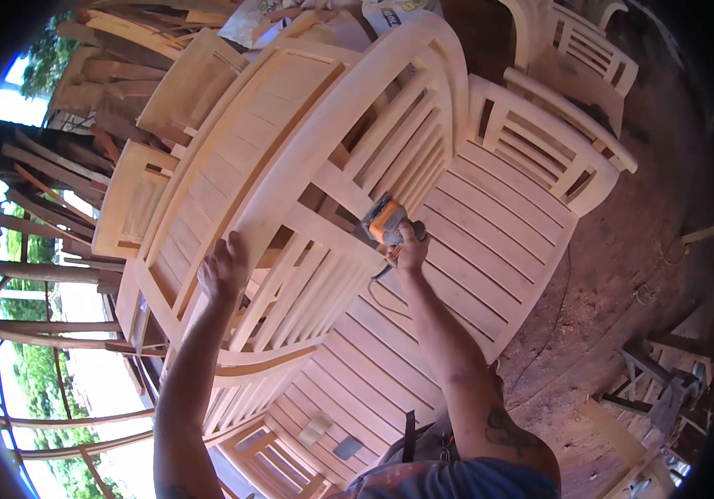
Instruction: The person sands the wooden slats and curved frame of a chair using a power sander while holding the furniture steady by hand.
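Note:
A pale wooden bench with a slatted backrest (pixel 323 224) and slatted seat (pixel 481 241) fills the middle of the head view. My right hand (pixel 409 247) is wrapped round an orange and black power sander (pixel 385 219), which sits against the backrest's central upright. From the sander a dark cord (pixel 382 291) runs down over the seat slats. Farther left, my left hand (pixel 225 266) grips the edge of the backrest's wide curved top rail (pixel 290 179). The sander's pad is hidden behind its body.
Behind the bench stand more unfinished wooden furniture (pixel 265 125) and a pile of rough boards (pixel 107 71). Two small flat pieces, one tan (pixel 315 428) and one grey (pixel 347 447), lie on the seat. A cable (pixel 552 308) trails across the dusty floor (pixel 615 258). Wooden offcuts (pixel 664 366) are at right.

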`<state>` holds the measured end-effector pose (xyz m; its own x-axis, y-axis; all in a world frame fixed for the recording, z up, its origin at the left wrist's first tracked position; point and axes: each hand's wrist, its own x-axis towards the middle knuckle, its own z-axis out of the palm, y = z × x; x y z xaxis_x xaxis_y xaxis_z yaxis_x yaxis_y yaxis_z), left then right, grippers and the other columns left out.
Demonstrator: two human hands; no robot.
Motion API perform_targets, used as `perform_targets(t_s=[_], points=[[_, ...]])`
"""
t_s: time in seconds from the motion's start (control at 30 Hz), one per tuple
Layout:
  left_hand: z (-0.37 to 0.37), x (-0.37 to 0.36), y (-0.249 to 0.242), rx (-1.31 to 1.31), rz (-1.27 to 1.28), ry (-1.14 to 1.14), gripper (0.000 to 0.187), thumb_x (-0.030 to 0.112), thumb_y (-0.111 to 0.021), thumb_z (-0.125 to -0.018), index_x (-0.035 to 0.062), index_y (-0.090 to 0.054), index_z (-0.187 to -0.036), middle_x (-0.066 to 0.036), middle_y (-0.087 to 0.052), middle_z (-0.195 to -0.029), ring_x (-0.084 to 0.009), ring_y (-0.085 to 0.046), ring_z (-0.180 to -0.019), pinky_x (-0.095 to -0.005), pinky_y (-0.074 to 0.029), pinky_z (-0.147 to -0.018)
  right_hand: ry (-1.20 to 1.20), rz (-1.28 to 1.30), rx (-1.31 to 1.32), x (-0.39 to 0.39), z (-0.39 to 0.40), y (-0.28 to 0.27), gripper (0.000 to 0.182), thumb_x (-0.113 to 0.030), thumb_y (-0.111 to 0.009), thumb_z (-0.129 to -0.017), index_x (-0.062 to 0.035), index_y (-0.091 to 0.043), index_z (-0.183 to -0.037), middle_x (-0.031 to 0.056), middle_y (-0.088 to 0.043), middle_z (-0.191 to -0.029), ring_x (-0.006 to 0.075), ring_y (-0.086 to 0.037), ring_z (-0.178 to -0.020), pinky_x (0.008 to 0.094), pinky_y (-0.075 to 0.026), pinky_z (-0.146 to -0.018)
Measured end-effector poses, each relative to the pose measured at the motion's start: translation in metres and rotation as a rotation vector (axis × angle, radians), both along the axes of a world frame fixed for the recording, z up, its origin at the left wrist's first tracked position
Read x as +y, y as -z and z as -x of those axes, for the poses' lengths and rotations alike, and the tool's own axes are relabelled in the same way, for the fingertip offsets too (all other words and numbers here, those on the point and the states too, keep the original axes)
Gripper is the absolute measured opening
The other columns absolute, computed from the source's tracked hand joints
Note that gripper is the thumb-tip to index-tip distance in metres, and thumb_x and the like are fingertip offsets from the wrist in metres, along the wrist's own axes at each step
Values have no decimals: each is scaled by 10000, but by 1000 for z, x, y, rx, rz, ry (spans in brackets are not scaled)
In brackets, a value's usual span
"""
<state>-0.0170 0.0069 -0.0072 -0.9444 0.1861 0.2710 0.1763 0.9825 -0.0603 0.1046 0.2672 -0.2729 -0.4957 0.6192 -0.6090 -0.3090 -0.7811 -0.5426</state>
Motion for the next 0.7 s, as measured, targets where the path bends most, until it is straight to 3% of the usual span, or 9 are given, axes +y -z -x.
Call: perform_targets(t_s=[0.03,0.17,0.23,0.33,0.4,0.47,0.6,0.63,0.7], points=[[1,-1,0,-5,-6,2,551,548,-455,-1044,75,-684,-876,-273,-717,-823,-496,-704,-832,-616,-540,-789,-34,-21,91,1,1,19,458,-227,-785,-868,-96,-478,-1180,89,-618,-925,184,-601,-536,314,-486,-367],[0,-3,2,7,-13,18,536,521,-457,-1052,79,-685,-851,-281,-709,-818,-501,-698,-823,-631,-531,-773,14,10,-24,-4,8,33,525,-221,-803,-847,-95,-466,-1231,93,-627,-943,177,-609,-562,306,-495,-396],[1,-3,4,20,-10,30,538,520,-457,-1052,80,-684,-843,-280,-710,-815,-500,-699,-815,-630,-533,-761,28,-70,-38,-3,-1,-18,609,-203,-824,-834,-69,-447,-1293,120,-631,-1011,184,-632,-613,310,-504,-407],[-1,-3,4,25,-3,26,535,515,-460,-1052,79,-683,-838,-277,-709,-802,-500,-698,-794,-626,-538,-745,-70,-324,-102,0,-3,-83,618,-220,-842,-814,-44,-483,-1285,123,-639,-1056,199,-659,-703,334,-563,-541],[1,-3,4,43,2,30,525,507,-470,-1051,78,-683,-835,-274,-707,-790,-497,-698,-773,-621,-541,-727,24,-543,-211,1,16,-91,603,-242,-859,-793,-14,-528,-1243,146,-657,-1079,242,-679,-848,365,-583,-764],[2,-6,8,70,4,46,509,493,-486,-1049,79,-684,-831,-270,-705,-776,-491,-697,-745,-613,-545,-700,37,-692,-263,17,21,-122,622,-258,-871,-777,-6,-538,-1238,154,-670,-1058,263,-682,-904,380,-572,-854],[5,-8,9,86,0,85,471,465,-516,-1041,83,-682,-820,-257,-703,-761,-479,-694,-714,-603,-546,-662,34,-603,-347,56,26,-119,678,-308,-868,-778,5,-533,-1278,148,-685,-969,246,-710,-860,387,-613,-699],[6,-9,11,99,-7,101,465,459,-521,-1040,84,-681,-816,-251,-702,-756,-476,-693,-707,-601,-545,-653,-36,-476,-330,62,20,-121,684,-322,-865,-786,-10,-522,-1288,156,-684,-1012,245,-714,-780,374,-615,-619],[5,-12,13,116,-6,121,456,452,-528,-1037,87,-677,-808,-242,-699,-743,-472,-690,-697,-598,-544,-646,-28,-399,-258,53,22,-62,702,-334,-869,-784,-24,-511,-1302,163,-677,-1064,246,-711,-773,358,-614,-616]])
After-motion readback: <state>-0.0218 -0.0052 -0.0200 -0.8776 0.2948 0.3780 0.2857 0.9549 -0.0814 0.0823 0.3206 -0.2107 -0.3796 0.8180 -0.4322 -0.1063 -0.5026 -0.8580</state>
